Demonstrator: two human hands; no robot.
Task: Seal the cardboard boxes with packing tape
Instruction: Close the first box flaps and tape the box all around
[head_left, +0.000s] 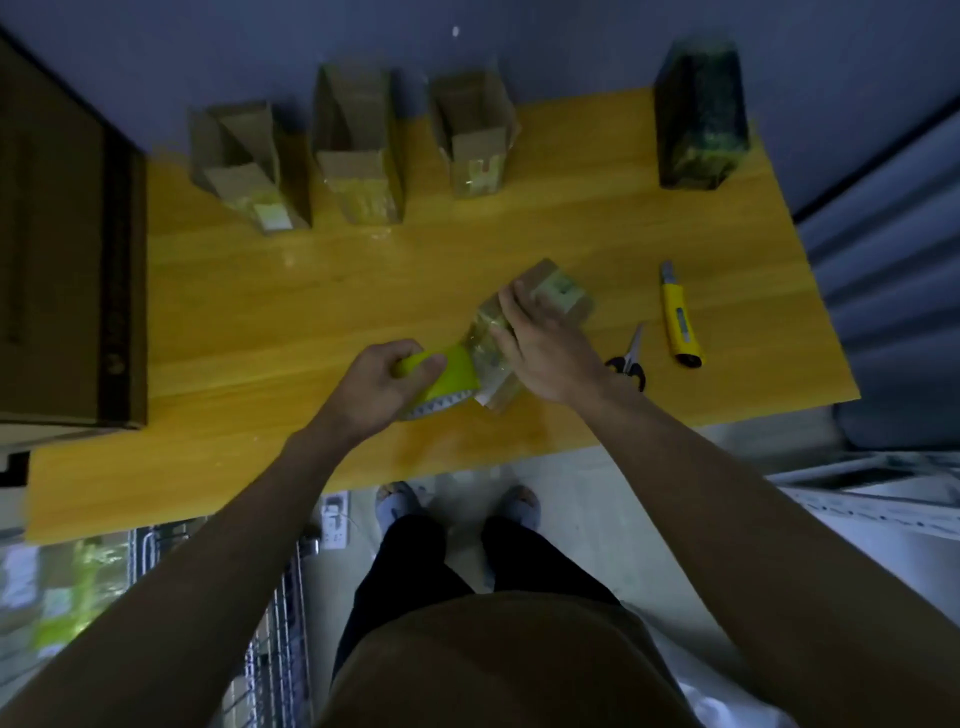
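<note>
A small cardboard box (563, 293) lies tilted on the yellow wooden table (260, 332), with clear tape stretched over its near end. My right hand (540, 343) rests on top of the box, fingers spread along it and pressing it down. My left hand (382, 376) grips a yellow-green roll of packing tape (457, 371) just left of the box, the tape running from the roll onto the box. Three open cardboard boxes (249, 161) (358, 150) (475, 135) stand in a row at the table's back edge.
Scissors (631, 358) and a yellow utility knife (678, 319) lie right of the box. A dark wrapped package (698, 119) stands at the back right. A large dark box (62, 260) fills the left side. A wire rack (280, 623) stands below the table's front edge.
</note>
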